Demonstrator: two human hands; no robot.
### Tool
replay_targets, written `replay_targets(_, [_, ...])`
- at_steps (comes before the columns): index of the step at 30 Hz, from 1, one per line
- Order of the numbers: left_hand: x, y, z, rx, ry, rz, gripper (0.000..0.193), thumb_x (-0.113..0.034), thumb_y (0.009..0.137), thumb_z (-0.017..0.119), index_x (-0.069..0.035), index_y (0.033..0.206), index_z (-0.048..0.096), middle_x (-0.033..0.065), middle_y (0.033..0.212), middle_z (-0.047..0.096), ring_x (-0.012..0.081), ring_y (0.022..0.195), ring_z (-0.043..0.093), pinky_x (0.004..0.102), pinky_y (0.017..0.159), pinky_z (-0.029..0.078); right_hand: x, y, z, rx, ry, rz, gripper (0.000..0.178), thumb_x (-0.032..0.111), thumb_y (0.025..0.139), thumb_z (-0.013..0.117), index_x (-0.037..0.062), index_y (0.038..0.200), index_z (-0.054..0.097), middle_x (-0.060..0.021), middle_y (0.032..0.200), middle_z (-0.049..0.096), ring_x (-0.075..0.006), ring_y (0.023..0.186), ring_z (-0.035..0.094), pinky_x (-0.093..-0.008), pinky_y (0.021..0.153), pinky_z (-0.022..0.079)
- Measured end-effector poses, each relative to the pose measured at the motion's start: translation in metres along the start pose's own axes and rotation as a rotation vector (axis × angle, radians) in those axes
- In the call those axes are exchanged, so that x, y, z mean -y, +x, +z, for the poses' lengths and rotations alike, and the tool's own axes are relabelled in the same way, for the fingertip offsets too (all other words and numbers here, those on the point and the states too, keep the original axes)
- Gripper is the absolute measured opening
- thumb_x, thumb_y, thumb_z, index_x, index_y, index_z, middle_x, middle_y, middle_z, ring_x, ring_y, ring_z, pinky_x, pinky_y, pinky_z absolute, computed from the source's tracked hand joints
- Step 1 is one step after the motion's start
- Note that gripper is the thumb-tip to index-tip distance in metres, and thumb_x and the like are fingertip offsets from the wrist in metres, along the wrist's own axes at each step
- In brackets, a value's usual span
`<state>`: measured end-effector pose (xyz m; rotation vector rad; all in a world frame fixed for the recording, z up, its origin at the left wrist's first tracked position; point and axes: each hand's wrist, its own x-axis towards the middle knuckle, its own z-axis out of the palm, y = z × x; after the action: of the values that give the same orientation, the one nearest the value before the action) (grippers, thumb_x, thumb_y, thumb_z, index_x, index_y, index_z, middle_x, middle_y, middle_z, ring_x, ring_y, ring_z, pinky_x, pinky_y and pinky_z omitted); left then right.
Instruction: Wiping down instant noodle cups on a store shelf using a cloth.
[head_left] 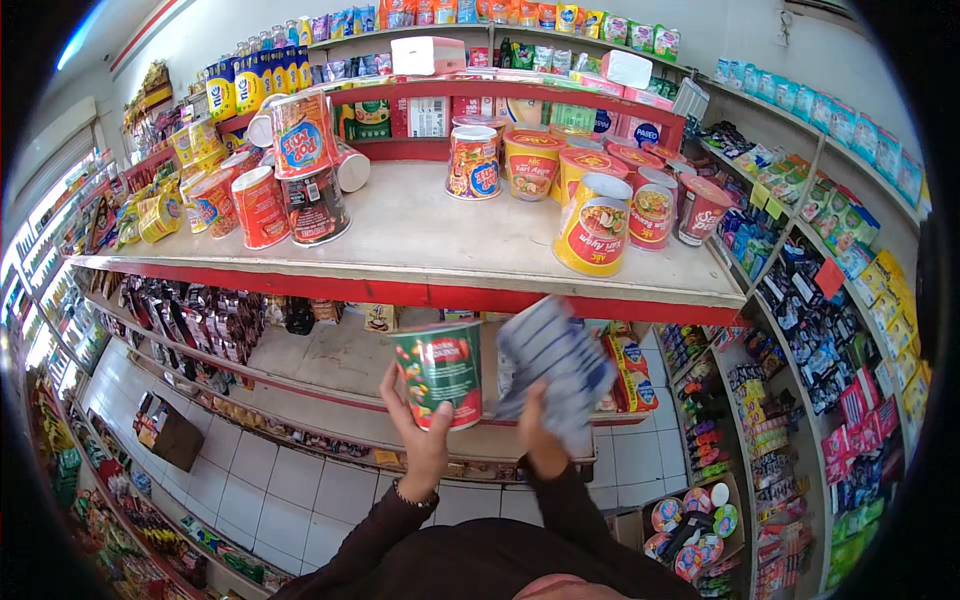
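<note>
In front of the shelf edge, my left hand (421,436) is closed around a green and red noodle cup (440,375) held upright. Beside it my right hand (543,434) grips a white cloth (553,360) with dark blue stripes, blurred by motion. The cloth is close to the cup's right side; whether they touch I cannot tell. Beyond both hands, the white shelf top (400,240) bears noodle cups. A yellow noodle cup (593,226) stands near its front right, and a red noodle cup (262,208) stands at the left by a stack of two.
A red shelf edge (400,290) runs just past my hands. Lower shelves with coffee sachets (190,320) lie beneath it. At the lower right is a carton of cups (735,530). A brown box (168,432) sits on the tiled floor, and stocked shelves (790,300) rise along the right.
</note>
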<state>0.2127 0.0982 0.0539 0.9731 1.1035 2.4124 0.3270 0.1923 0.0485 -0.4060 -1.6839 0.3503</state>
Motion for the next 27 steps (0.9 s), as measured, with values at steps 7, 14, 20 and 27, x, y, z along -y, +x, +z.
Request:
replay_targets(7, [0.010,-0.017,-0.015,-0.030,-0.014,-0.121,0.083,-0.013,0.080,0.071,-0.005,0.140,0.015,0.0169,0.129,0.039,0.0243,0.112,0.052,0.0360,0.096,0.045,0.035,-0.074,0.020,0.212,0.170,-0.108,0.043,0.014,0.081,0.066,0.0069,0.124,0.059,-0.0126,0.137,0.043,-0.0353,0.131,0.037,-0.0468,0.109,0.030])
replay_targets(14, [0.011,-0.055,-0.017,0.140,0.225,-0.096,0.068,-0.011,0.082,0.064,-0.003,0.135,0.022,0.0129,0.132,0.039,0.0203,0.121,0.042,0.0341,0.104,0.032,0.025,-0.026,-0.007,0.240,0.235,0.081,0.050,0.012,0.076,0.069,0.0009,0.123,0.059,-0.0123,0.131,0.049,-0.0311,0.128,0.042,-0.0429,0.107,0.033])
replay_targets(20, [0.008,-0.045,-0.012,-0.009,0.210,-0.025,0.069,-0.007,0.080,0.063,-0.004,0.135,0.022,0.0134,0.134,0.035,0.0213,0.121,0.041,0.0332,0.102,0.034,0.005,-0.108,0.005,0.264,0.436,0.134,0.046,0.006,0.080,0.066,0.0016,0.125,0.057,-0.0127,0.133,0.046,-0.0292,0.125,0.045,-0.0391,0.105,0.036])
replay_targets(27, [0.018,-0.077,-0.001,0.301,0.193,-0.247,0.075,-0.009,0.078,0.072,-0.006,0.132,0.019,0.0152,0.127,0.039,0.0196,0.120,0.042,0.0332,0.099,0.039,-0.013,-0.070,-0.028,0.081,0.341,0.357,0.048,0.003,0.085,0.063,0.0053,0.131,0.050,-0.0103,0.134,0.044,-0.0244,0.125,0.045,-0.0347,0.105,0.038])
